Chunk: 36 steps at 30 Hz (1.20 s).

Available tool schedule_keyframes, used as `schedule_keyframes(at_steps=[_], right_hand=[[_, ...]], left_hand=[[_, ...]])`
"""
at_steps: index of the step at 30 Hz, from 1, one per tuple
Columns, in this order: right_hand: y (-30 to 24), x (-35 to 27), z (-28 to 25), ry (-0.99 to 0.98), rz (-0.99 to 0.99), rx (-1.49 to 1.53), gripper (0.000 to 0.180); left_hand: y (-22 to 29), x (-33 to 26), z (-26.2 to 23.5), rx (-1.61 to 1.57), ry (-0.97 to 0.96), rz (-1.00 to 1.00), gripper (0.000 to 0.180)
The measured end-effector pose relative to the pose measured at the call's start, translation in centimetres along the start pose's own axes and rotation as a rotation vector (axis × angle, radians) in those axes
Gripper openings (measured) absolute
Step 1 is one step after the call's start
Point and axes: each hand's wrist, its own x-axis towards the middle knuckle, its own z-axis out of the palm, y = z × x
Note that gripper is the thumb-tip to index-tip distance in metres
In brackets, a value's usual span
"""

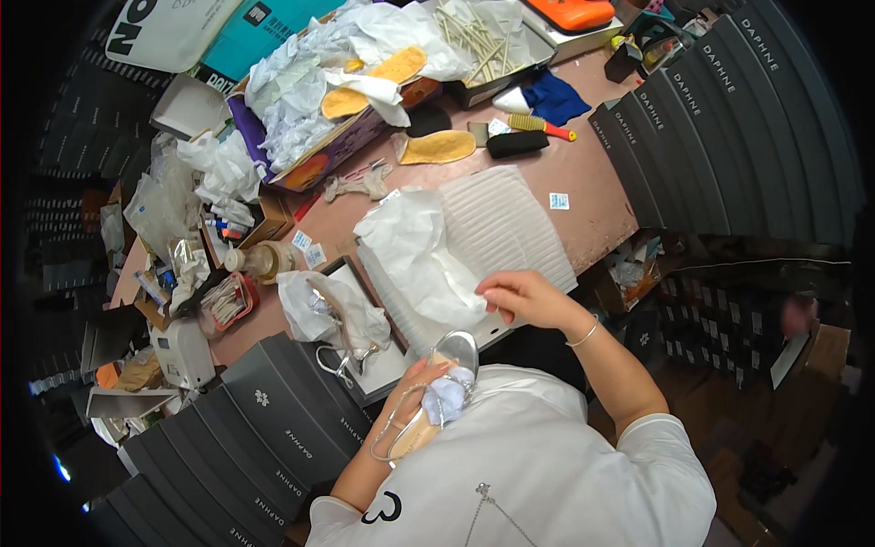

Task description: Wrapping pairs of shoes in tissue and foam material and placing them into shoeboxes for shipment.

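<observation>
My left hand (pixel 412 387) grips a silver strappy sandal (pixel 459 348) against my shirt, with its thin straps hanging loose over my wrist. A wad of pale tissue paper (pixel 444 399) is tucked under the sandal's straps. Above the table's near edge, my right hand (pixel 533 299) pinches the corner of a white tissue sheet (pixel 410 242). That crumpled sheet lies over a ribbed white pad (pixel 506 214). To the left sits an open grey shoebox (pixel 394 362), where another silver sandal (pixel 357 354) rests partly wrapped in white paper (pixel 305 305).
Stacked grey shoeboxes rise at the right (pixel 720 137) and lower left (pixel 264 410). Farther back stand a purple box of crumpled paper (pixel 246 137), tan insoles (pixel 437 147), a yellow-and-red brush (pixel 542 127) and a tray of sticks (pixel 538 68). A jar (pixel 264 262) stands left.
</observation>
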Motion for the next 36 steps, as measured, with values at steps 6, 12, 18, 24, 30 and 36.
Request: schedule_keyframes(at_steps=[6, 12, 18, 24, 30, 36], right_hand=[[-3.0, 7.1, -12.8, 0.659, -0.449, -0.571, 0.018], [0.9, 17.1, -19.3, 0.529, -0.526, -1.252, 0.031], [3.8, 17.3, -18.8, 0.352, -0.34, -1.449, 0.039], [5.2, 16.8, -18.4, 0.455, -0.392, -1.21, 0.037], [-2.5, 20.5, -15.7, 0.53, -0.636, -0.981, 0.043], [-1.6, 28.6, -13.5, 0.429, -0.633, -1.507, 0.035]], left_hand=[[4.1, 0.7, 1.9, -0.023, -0.055, 0.154, 0.023], [7.8, 3.9, 4.2, -0.108, -0.114, 0.281, 0.027], [7.4, 6.6, 4.2, -0.124, 0.039, 0.353, 0.029], [6.9, 7.8, 4.0, -0.124, 0.057, 0.403, 0.03], [4.5, 6.7, 3.6, -0.213, -0.006, 0.266, 0.032], [2.4, 4.2, 4.2, -0.453, -0.132, -0.009, 0.04]])
